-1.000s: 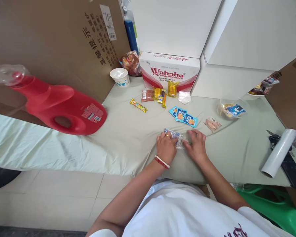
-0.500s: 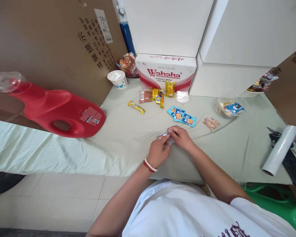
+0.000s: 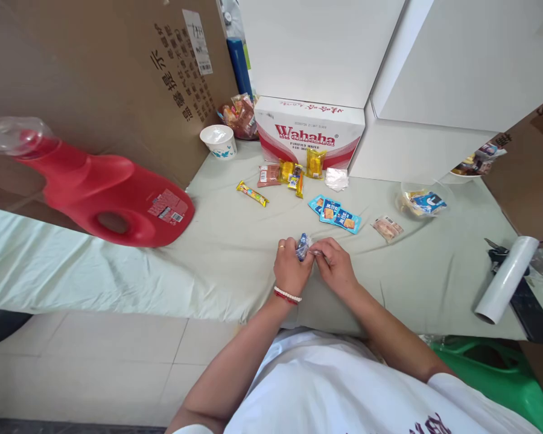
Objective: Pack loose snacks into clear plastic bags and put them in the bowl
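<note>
My left hand point(image 3: 292, 265) is closed round a small blue-and-clear plastic packet point(image 3: 303, 246), whose upper part shows above my thumb. The fingertips of my right hand point(image 3: 334, 263) pinch the packet's clear right edge, close against my left fingers. What is inside the packet is hidden. Beyond my hands lie several light-blue snack sachets point(image 3: 329, 211), overlapping. To the right is a small pinkish snack pack point(image 3: 388, 228). A yellow snack stick point(image 3: 252, 194) lies farther off to the left.
At the back stand a Wahaha carton point(image 3: 310, 129), several yellow packets point(image 3: 315, 163) and a paper cup point(image 3: 219, 143). A big red jug point(image 3: 117, 199) is at left. On the right are a clear bowl of snacks point(image 3: 423, 201) and a plastic-film roll point(image 3: 507, 280).
My right hand has moved left to my left hand and now pinches the packet's edge. The packet has been raised and turned more upright between both hands.
</note>
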`<state>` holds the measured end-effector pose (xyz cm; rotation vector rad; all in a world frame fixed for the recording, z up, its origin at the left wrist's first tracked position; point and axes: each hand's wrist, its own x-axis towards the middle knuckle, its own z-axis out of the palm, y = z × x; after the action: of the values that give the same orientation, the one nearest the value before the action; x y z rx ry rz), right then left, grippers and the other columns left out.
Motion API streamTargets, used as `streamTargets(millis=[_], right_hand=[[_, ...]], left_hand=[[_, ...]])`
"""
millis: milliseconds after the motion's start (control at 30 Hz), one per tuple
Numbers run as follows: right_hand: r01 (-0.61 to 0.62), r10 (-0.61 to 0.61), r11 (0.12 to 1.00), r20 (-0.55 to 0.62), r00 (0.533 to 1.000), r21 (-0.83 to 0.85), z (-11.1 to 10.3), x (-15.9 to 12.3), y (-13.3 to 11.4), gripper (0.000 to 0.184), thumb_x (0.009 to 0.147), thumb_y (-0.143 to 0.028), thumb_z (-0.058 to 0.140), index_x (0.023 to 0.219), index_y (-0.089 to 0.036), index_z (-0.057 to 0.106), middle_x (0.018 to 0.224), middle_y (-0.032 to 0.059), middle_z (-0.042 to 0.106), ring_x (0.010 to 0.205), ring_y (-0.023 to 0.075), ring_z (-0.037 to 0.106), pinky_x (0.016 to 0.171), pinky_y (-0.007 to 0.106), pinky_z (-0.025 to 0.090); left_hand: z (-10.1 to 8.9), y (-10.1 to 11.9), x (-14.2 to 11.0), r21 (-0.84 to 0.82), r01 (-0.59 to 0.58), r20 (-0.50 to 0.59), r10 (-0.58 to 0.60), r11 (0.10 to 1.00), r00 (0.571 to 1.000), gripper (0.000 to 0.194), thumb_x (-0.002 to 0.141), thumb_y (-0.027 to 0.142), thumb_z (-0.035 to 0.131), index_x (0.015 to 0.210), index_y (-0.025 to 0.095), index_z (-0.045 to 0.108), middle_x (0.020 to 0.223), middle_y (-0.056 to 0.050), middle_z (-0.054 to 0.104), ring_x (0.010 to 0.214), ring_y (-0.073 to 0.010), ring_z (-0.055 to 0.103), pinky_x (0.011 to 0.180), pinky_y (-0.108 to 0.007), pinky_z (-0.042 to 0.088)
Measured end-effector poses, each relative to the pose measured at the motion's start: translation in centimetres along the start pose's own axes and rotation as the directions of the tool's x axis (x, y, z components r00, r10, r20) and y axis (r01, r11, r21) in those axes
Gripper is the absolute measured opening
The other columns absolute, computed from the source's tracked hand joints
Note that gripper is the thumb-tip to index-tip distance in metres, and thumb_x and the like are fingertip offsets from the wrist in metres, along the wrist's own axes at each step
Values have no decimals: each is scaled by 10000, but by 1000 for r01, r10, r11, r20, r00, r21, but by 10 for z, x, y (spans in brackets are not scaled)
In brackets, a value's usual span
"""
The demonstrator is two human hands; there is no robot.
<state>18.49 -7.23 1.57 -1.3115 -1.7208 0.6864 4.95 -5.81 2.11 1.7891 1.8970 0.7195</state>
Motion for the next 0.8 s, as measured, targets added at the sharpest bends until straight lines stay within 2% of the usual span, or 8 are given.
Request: streamTargets(millis=[67,167,267,333,433,600,700,800], right_hand=[[30,-31,1000,-40,999,-5,2,-9,-7,264,1014,-240,438,1134,-250,673,1099,95,652,1023,221,632,923,380,529],[8,-8,1000,5,1000,2,8,-20,-12,327,1019,-286,454,1316,-262,591,1225,117,621,1131,235,607,1001,412,520],[-38,38,999,37,999,1,12,-27,-10,466,976,-362,553,1423,-248,490,1314,152,562,1201,266,566,1026,444,518],[-98,98,995,-6,995,-5,12,-29,-7,522,952,-389,598,1435,-240,466,1310,160,553,1193,276,560,1012,450,525],[-196,194,981,-98,976,-7,11,-32,-1,468,952,-395,607,1383,-243,504,1266,147,591,1166,278,568,1001,454,518],[-351,377,924,-202,904,153,8,-41,20,345,940,-399,600,1237,-224,598,1102,104,687,998,249,631,898,408,545],[-388,470,869,-268,841,306,-32,-38,41,417,927,-416,572,1293,-217,567,1066,95,708,912,228,657,762,350,566],[-345,410,912,-518,751,222,-122,-13,65,496,924,-452,553,1359,-212,545,1133,105,701,945,229,667,743,334,556]], left_hand=[[0,1,-1,-39,-22,-44,20,999,999,111,850,266,597,845,232,492,960,-92,588,931,-263,585,808,-392,503],[-3,-4,-4,-157,-47,-72,36,987,997,109,911,293,512,822,237,486,905,-88,606,925,-261,595,862,-421,511],[-9,-7,-10,-282,-93,-57,80,955,995,205,975,369,421,941,218,556,978,-99,680,987,-259,637,929,-436,510],[-14,-6,-17,-338,-98,-17,98,936,995,272,996,417,409,1086,212,563,1087,-105,721,1030,-253,679,934,-420,523],[-17,2,-31,-389,-144,35,170,910,985,371,1002,450,440,1290,220,484,1238,-105,727,1120,-241,705,959,-396,538],[-5,13,-48,-467,-226,130,319,855,939,444,989,443,499,1367,225,420,1334,-134,684,1262,-247,652,1062,-440,512],[-2,3,-48,-527,-202,179,341,825,923,426,990,436,498,1353,227,419,1388,-151,636,1225,-242,676,1031,-435,542],[-13,-30,-45,-457,-141,172,243,878,955,411,983,474,487,1311,229,460,1367,-145,641,1167,-253,703,992,-449,562]])
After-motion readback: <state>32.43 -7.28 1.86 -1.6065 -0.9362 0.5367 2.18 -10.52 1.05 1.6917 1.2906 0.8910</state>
